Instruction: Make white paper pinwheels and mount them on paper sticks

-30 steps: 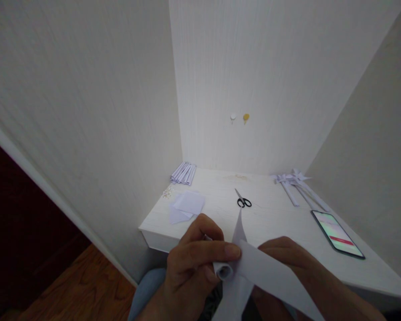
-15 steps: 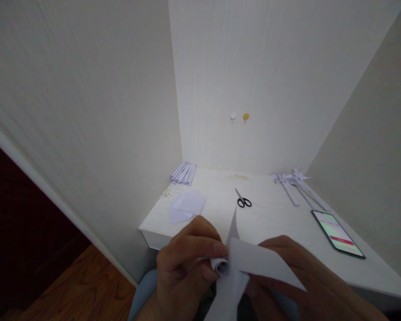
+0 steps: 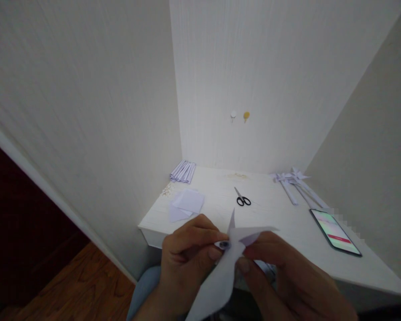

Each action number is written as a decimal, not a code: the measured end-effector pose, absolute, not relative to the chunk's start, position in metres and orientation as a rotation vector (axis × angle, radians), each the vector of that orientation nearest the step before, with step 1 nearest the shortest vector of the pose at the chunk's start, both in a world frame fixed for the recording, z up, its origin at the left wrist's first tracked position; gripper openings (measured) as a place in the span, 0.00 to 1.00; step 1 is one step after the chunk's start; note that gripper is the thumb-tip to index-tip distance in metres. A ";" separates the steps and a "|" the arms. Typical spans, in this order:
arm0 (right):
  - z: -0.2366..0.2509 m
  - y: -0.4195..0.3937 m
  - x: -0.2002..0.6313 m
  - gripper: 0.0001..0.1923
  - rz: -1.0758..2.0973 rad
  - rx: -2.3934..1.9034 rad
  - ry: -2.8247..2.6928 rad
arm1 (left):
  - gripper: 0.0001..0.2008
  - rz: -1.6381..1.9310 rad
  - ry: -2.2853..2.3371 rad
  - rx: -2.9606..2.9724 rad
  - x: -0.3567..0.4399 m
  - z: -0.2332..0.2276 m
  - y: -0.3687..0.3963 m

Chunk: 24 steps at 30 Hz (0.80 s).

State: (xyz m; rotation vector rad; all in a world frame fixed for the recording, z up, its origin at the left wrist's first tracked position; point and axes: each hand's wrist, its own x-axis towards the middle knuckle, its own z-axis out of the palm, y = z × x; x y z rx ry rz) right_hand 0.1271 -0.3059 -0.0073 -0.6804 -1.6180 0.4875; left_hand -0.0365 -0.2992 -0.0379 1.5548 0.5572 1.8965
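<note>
The person holds a white sheet of paper (image 3: 220, 276) in both hands, low in the picture, in front of the near edge of the white table (image 3: 277, 214). The left hand (image 3: 187, 258) is closed on the paper. Its thumb and first finger pinch the tightly rolled end of the paper, and the small round hole of the roll shows just past the fingertips (image 3: 222, 236). The right hand (image 3: 280, 272) is closed on the paper too, gripping it from the other side, with its thumb just beside the roll. One pointed corner of the paper sticks up between the two hands. A long part of the sheet hangs down toward the bottom edge.

On the table, well apart from the hands, lie small black scissors (image 3: 242, 198) near the middle. To the left are a few flat paper squares (image 3: 186, 204), and behind them, by the wall, a bundle of folded paper strips (image 3: 183, 171). At the back right lie paper pinwheels (image 3: 296, 183) on long paper sticks. Near the right edge lies a phone (image 3: 334, 232) with its screen lit. Two small pins (image 3: 239, 116), one white and one yellow, sit on the wall above the table. A wooden floor (image 3: 73, 285) shows at the lower left.
</note>
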 end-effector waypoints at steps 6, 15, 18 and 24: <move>-0.038 -0.266 0.120 0.06 0.932 -0.924 -1.444 | 0.07 1.722 1.017 1.369 -0.035 -0.050 -0.272; -0.147 -0.164 0.109 0.13 1.469 -1.072 -1.093 | 0.11 1.500 1.492 1.296 -0.020 -0.136 -0.189; -0.167 -0.152 0.113 0.12 1.542 -1.136 -1.104 | 0.12 1.442 1.554 1.322 -0.017 -0.155 -0.179; -0.183 -0.136 0.113 0.16 1.589 -1.199 -1.153 | 0.13 1.373 1.598 1.327 -0.022 -0.168 -0.169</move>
